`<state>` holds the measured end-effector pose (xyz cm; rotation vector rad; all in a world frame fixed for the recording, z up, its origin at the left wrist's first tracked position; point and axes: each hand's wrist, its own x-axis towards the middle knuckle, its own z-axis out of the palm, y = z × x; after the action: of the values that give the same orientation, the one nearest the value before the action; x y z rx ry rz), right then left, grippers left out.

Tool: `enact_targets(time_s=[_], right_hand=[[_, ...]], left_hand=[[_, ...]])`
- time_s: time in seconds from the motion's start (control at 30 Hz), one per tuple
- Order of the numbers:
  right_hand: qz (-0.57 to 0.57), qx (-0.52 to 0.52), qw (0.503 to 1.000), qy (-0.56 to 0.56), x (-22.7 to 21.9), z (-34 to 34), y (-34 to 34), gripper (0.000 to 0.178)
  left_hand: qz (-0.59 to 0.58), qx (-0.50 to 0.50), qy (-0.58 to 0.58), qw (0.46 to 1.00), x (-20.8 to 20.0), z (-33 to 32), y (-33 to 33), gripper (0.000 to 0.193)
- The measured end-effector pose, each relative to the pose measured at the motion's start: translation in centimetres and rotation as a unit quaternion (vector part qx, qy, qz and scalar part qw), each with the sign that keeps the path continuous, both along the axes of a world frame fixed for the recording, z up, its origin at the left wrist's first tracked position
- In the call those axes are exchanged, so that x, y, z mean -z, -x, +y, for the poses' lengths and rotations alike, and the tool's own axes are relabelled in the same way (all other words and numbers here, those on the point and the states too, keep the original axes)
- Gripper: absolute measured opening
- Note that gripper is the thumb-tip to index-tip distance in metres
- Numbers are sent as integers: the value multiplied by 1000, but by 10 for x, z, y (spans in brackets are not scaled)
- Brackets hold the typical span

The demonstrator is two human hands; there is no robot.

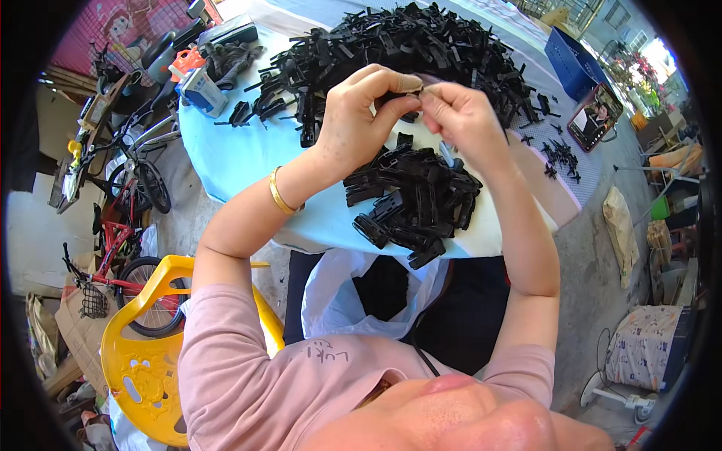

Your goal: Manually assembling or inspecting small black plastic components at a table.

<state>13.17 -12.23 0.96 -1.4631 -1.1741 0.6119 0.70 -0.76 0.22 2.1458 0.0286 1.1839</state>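
My left hand (366, 113) and my right hand (465, 124) meet over the table, fingertips pinched together. Whatever they grip is small and almost wholly hidden by the fingers; only a dark bit shows between them. Behind them rises a large heap of black plastic parts (406, 37). Closer to me, below the hands, lies a smaller pile of black plastic pieces (421, 195), longish and slotted. A pale blue strip (447, 154) sticks up beside my right wrist. Small black cross-shaped pieces (560, 156) are scattered to the right.
A light blue cloth (218, 161) covers the round table. On it stand a blue-and-white box (201, 92), a phone (595, 116) and a blue basket (575, 64). An open white plastic bag (323, 301) with black contents sits at my lap. A yellow chair (143, 368) and bicycles (124, 240) are left.
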Motion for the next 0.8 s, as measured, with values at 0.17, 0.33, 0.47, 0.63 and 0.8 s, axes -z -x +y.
enact_targets(time_s=[0.17,0.33,0.47,0.63,0.8], right_hand=[[-62,6,997,-52,-16,-16,-45,19],[-328,91,933,117,2,-14,-65,27],[-435,203,859,176,11,3,-41,27],[-462,242,823,226,21,8,-52,25],[-182,199,960,76,-3,-6,-54,27]], left_hand=[[42,146,232,961,-6,0,-1,30],[194,242,6,951,6,11,-2,33],[182,318,-86,927,9,11,-4,30],[152,213,169,950,8,15,-10,25],[80,-2,6,997,12,14,-13,63]])
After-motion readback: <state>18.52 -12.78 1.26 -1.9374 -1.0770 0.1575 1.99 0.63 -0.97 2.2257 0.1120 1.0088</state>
